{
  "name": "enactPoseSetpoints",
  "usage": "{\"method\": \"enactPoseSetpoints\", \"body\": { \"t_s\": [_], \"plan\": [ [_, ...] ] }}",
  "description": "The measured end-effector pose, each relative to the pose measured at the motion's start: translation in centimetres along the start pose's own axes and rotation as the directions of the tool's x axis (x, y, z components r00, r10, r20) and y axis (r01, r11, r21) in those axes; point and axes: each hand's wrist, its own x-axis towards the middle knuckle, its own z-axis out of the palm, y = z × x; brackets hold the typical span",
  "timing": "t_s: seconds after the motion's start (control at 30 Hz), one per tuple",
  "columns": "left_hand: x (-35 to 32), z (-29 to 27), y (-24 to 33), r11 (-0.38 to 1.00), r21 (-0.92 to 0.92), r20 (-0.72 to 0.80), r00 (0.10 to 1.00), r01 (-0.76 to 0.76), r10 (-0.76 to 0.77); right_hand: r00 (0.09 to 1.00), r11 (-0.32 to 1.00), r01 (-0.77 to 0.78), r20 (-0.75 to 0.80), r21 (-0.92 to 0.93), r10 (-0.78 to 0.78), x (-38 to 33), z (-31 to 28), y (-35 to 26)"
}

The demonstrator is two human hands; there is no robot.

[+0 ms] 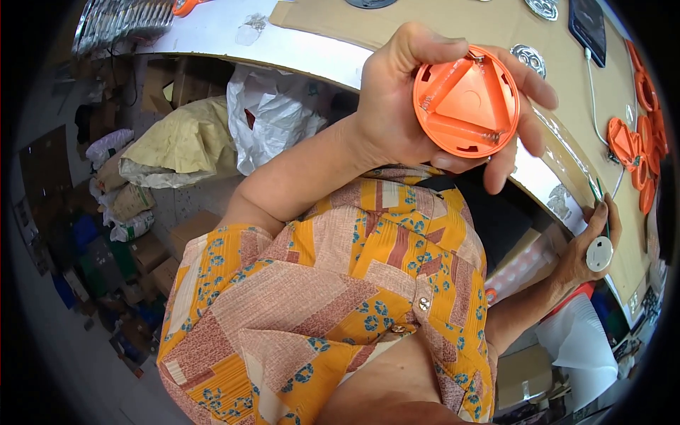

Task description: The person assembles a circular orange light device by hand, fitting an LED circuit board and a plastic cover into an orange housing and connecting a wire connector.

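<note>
My left hand is raised at the table's edge, its fingers wrapped round a round orange plastic battery housing. The housing's open side faces up, showing a triangle of slots with small metal springs at their corners. To the far right, my right hand grips a pair of green tweezers, tips pointing away over the table. A small white round disc with little holes sits against that hand near the wrist; how it is held cannot be made out.
Several orange plastic housings lie heaped at the right on the cardboard-covered table. Beyond stand a dark phone-like device with a white cable and a silver reflector disc. Silvery strips lie far left. Bags fill the space below.
</note>
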Motion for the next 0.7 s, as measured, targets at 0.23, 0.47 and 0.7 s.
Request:
{"method": "enactPoseSetpoints", "body": {
  "t_s": [0.23, 0.47, 0.7],
  "plan": [
    [0.9, 2.0, -0.5, 0.846, 0.469, -0.137, 0.925, -0.255, 0.355, 0.956, 0.859, -0.282, 0.196, 0.428, 0.216, -0.7, 0.2, -2.2],
    [0.2, 3.1, -0.4, 0.801, 0.598, -0.347, 0.913, 0.042, 0.212, 0.884, 0.576, -0.436, 0.448, 0.692, 0.132, -3.3, 2.3, -7.2],
    [0.7, 3.4, -0.4, 0.723, 0.686, -0.362, 0.899, 0.079, 0.246, 0.879, 0.584, -0.428, 0.467, 0.69, 0.092, -2.8, 3.9, -7.5]
  ]
}}
